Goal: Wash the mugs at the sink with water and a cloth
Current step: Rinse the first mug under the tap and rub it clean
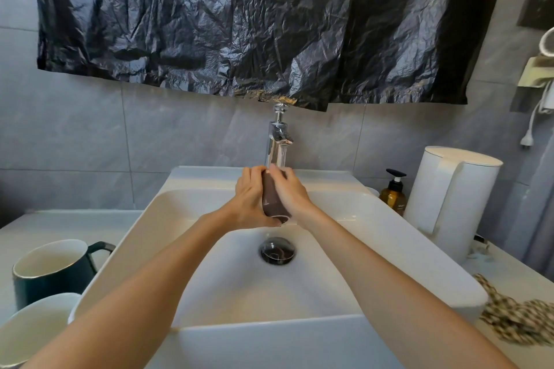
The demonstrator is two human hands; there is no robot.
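While the chrome tap [278, 141] runs, the left hand [250, 198] and right hand [292, 192] grip a folded brown cloth [274, 201] over the white ceramic sink [389, 234]. A dark green mug [54, 272] and a white mug [33, 326] stand left of it.

The only lettering in view stood on the pale label of the amber pump bottle [392, 196], and it was too small and blurred to be read. No other text, brand or number could be made out.
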